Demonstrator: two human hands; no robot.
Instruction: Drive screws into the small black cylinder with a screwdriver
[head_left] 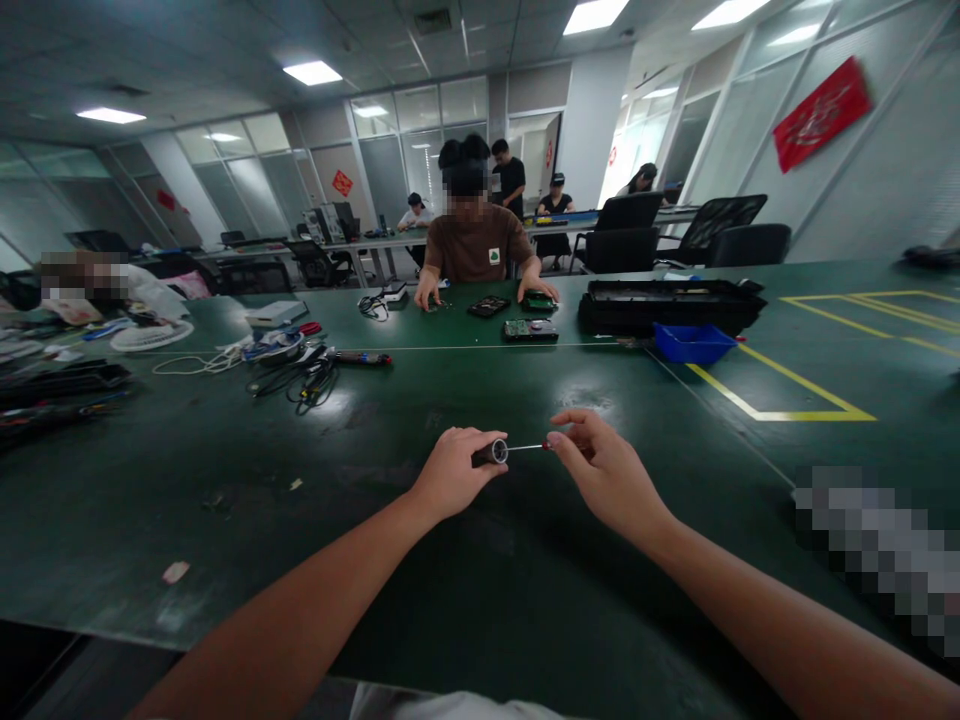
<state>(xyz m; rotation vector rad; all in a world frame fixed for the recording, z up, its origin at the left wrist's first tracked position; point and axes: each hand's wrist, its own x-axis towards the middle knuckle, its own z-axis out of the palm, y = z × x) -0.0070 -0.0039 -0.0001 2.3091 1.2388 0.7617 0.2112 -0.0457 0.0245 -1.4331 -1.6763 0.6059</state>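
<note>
Above the near part of the green table, my left hand [455, 468] is closed around a short dark cylinder [489, 455]. Its round end, with a pale metallic rim, faces me and to the right. My right hand [600, 470] pinches the red handle of a thin screwdriver [527, 448] between thumb and fingers. The bright shaft points left and its tip meets the rim of the cylinder; whether it sits inside or only touches the edge, I cannot tell. Most of the handle is hidden by my right fingers.
Across the green table [360, 540] a person in a brown shirt [474, 245] handles hard drives [530, 330]. A blue bin [694, 343] stands before a long black housing [671, 306]. Tangled cables [300, 375] and a dark-handled tool [363, 358] lie left. A pixelated object is at right.
</note>
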